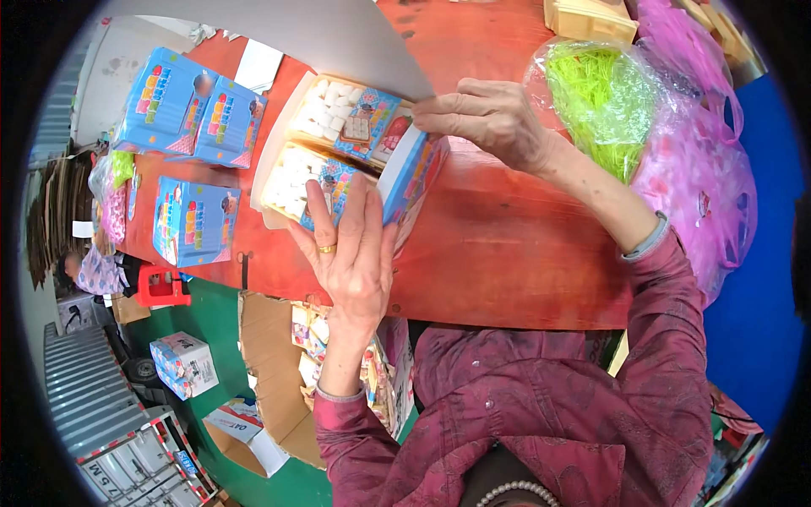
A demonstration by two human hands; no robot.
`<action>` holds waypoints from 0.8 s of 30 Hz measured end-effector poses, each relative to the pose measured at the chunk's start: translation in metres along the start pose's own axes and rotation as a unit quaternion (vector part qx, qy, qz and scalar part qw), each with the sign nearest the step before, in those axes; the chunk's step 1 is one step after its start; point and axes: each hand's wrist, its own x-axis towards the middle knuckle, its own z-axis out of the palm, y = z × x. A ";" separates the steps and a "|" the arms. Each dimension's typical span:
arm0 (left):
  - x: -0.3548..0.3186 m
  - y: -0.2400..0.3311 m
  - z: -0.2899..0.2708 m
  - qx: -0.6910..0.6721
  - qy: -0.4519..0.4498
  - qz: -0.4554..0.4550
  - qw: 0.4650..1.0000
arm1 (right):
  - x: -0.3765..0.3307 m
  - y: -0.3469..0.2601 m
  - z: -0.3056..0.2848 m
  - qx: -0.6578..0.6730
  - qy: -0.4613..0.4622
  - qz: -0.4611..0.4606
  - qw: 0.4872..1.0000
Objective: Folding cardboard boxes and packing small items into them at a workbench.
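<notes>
Risk: left hand (353, 262) pushing too hard could dent the near clear-topped tray of white pieces (291, 182); uneven force could cock it against the far tray of white pieces (334, 110). Both sit side by side in the open blue-and-white cardboard box (407, 176) on the red tabletop (507, 237). The raised pale grey cardboard lid (338, 38) might flop onto the fingers if knocked.

Pose: left palm down, fingers spread over near tray, not wrapped round anything. Right hand (490, 122) reaches in from the right, fingertips at box's far-right edge; can't tell if they pinch it.
</notes>
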 end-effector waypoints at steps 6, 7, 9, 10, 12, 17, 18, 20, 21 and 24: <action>-0.028 -0.010 -0.013 0.015 -0.012 0.002 1.000 | -0.007 0.000 0.003 -0.026 -0.002 0.002 1.000; -0.027 -0.012 -0.013 0.007 -0.012 0.005 1.000 | -0.006 0.000 0.002 -0.032 -0.002 0.001 0.999; -0.026 -0.013 -0.013 -0.004 -0.007 -0.004 1.000 | -0.005 0.001 0.001 -0.035 -0.001 -0.004 0.999; -0.027 -0.013 -0.013 -0.018 -0.004 -0.010 1.000 | -0.006 0.002 0.002 -0.036 -0.007 -0.005 0.999; -0.030 -0.015 -0.010 -0.044 0.011 -0.017 0.999 | -0.007 0.004 0.004 -0.040 -0.013 -0.006 0.999; -0.035 -0.018 -0.010 -0.061 0.041 -0.015 0.997 | -0.003 0.003 0.003 -0.030 -0.001 -0.013 0.999; -0.037 -0.016 -0.010 -0.055 0.047 -0.017 0.997 | -0.002 0.003 0.002 -0.028 0.003 -0.020 0.999; -0.042 -0.013 -0.010 -0.057 0.054 -0.027 0.997 | -0.003 0.002 0.003 -0.018 0.002 -0.011 1.000; -0.041 -0.010 -0.008 -0.057 0.067 -0.027 0.996 | -0.002 0.001 0.003 -0.001 -0.006 0.006 1.000; -0.023 0.005 0.005 -0.046 0.119 0.027 0.991 | 0.006 0.014 -0.002 -0.037 -0.027 0.028 0.999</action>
